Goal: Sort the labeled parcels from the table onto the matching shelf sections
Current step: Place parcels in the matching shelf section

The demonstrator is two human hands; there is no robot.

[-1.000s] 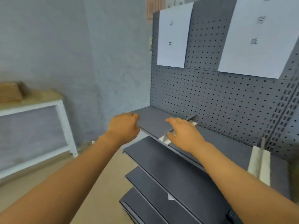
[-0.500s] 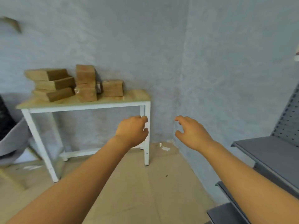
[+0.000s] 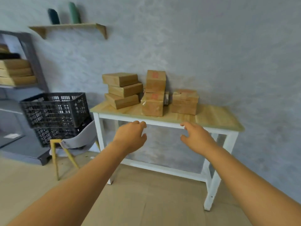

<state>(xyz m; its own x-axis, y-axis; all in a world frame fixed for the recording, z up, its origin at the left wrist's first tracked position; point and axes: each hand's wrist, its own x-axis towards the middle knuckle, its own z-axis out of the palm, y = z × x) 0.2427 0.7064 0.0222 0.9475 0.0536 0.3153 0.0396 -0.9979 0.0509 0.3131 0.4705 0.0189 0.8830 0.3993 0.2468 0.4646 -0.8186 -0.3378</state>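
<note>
Two black plastic crates (image 3: 53, 110) sit stacked at left on a grey chair (image 3: 78, 139) w/ yellow legs; I can't tell what's in them through the mesh walls, too blurred. Far left, a grey shelf unit (image 3: 32, 62) holds flat tan boxes (image 3: 16, 72), stacked, w/ something dark on top. Up on the wall, a small wooden wall shelf (image 3: 68, 26) carries two upright dark-green objects, can't ID them.

The parcels are all on the white-framed table (image 3: 216, 118) w/ a wood top, against the far wall. Left pile: three flat parcels (image 3: 122, 89) stacked, long axes running roughly left-right, each skewed a bit vs the one below; bottom one angles toward the near left corner. Middle: two boxier parcels (image 3: 154, 93), one on the other, both upright, red print on the faces turned toward me; print too blurred to read. Just right of them, one squat parcel (image 3: 184, 101) w/ a reddish mark on top. A small item sits wedged between middle stack and squat parcel, can't make it out.

My left hand (image 3: 130, 137) is near the table's front rail, fingers loosely curled, holding nothing. Right hand (image 3: 197, 136) same height, fingers spread apart and relaxed, also holding nothing. Both hover short of the table edge, well apart from every parcel.
</note>
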